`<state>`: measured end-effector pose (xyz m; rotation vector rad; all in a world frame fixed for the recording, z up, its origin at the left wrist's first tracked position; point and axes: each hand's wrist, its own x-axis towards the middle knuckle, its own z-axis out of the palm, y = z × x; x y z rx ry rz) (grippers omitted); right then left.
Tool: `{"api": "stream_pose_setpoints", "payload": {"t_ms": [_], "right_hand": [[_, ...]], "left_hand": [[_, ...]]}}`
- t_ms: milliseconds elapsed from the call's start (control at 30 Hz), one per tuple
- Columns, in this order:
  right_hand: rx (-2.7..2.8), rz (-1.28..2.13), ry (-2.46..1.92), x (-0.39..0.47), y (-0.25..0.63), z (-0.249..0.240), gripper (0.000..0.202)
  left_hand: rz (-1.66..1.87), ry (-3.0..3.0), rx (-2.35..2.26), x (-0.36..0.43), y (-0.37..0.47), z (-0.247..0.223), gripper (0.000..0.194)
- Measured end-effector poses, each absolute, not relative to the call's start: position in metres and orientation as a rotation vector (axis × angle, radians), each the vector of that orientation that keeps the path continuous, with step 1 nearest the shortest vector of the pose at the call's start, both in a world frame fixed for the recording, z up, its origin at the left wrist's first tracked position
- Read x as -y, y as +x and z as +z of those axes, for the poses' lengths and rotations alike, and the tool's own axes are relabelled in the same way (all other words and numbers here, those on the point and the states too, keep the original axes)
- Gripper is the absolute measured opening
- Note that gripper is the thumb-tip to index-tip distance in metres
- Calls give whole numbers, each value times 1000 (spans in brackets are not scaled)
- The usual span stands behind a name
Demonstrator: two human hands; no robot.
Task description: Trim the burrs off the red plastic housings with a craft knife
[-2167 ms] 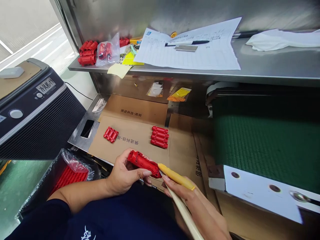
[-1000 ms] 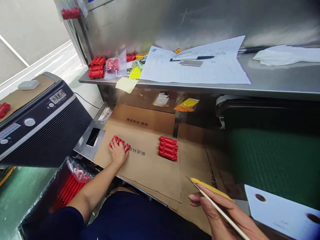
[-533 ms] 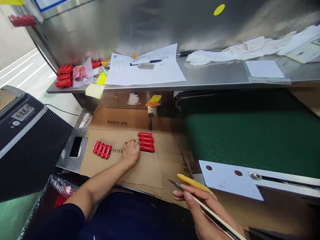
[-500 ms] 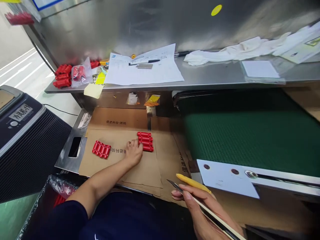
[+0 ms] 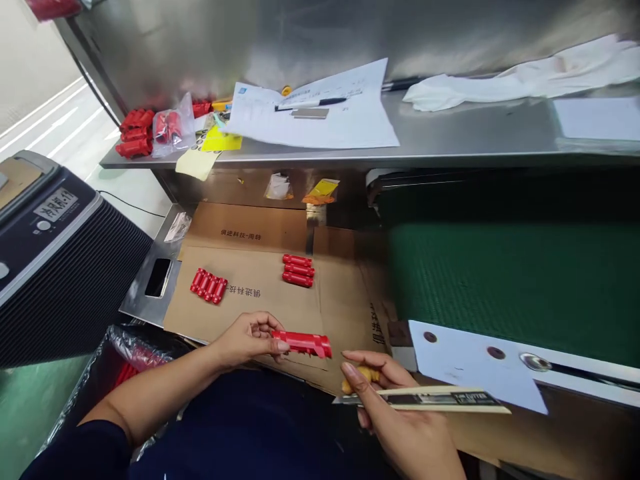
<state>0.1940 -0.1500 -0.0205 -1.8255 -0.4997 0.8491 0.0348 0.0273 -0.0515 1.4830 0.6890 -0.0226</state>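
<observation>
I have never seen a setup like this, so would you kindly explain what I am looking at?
There is no robot here: a person works with bare hands, and every picture comes from one camera on their head, looking forward and down. The left hand holds a red part. The right hand holds a cutter knife, blade toward the left; something yellow sits by its fingers. On the cardboard lie two groups of similar parts: four on the left and three further right. The metal shelf above carries, among other things, papers with a pen on top.
</observation>
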Motion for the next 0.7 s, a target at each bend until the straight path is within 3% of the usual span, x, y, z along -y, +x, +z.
{"api": "stream_pose_setpoints", "payload": {"t_ms": [100, 233, 533, 700], "right_hand": [[504, 996, -1738, 138, 183, -6, 48], [603, 1128, -1622, 130, 172, 11, 45], [741, 643, -1972, 133, 152, 26, 40], [811, 612, -1937, 136, 148, 14, 32]], "left_hand": [[178, 1147, -687, -16, 16, -16, 56], [385, 1171, -819, -4, 7, 10, 52], [628, 1150, -720, 3, 6, 8, 39], [594, 1101, -728, 3, 14, 1, 61]]}}
